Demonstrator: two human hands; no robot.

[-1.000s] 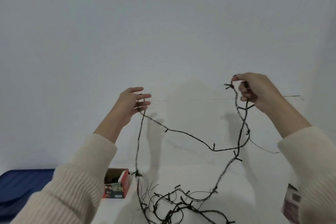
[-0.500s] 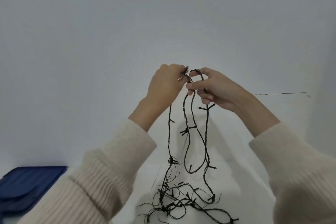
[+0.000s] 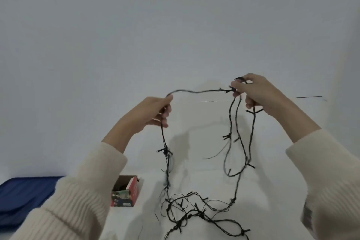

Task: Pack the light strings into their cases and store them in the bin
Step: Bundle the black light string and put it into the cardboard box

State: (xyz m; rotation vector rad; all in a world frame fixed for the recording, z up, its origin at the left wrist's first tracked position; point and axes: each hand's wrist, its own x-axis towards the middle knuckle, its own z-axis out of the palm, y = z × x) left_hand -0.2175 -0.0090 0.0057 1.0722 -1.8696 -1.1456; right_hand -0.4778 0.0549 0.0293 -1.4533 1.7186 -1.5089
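Holding one dark light string [image 3: 198, 91] up in front of a pale wall [image 3: 175, 25], two bare hands in cream knitted sleeves are raised above a white tabletop [image 3: 194, 181]. The left hand [image 3: 150, 113] is closed around the string, which passes through its fist and drops straight down from it. The right hand [image 3: 257, 93] is also closed, pinching a gathered bunch of loops at its fingertips [image 3: 234, 85]; how many loops it grips is hard to count, though about three strands hang below it. Between the hands the string runs in a shallow wave, and this stretch is slightly blurred. Both hanging parts lead down to a loose tangle of the same string lying on the tabletop towards its near edge, where the bottom of the view cuts it off. One small red cardboard case [image 3: 125, 191] stands open on the tabletop near its left edge, just beside the left sleeve, with something dark inside that cannot be made out. One dark blue object [image 3: 25, 195], possibly a bin lid, lies at the far left, partly hidden by the sleeve. A printed item [image 3: 307, 214] at the right is mostly covered by the right sleeve.
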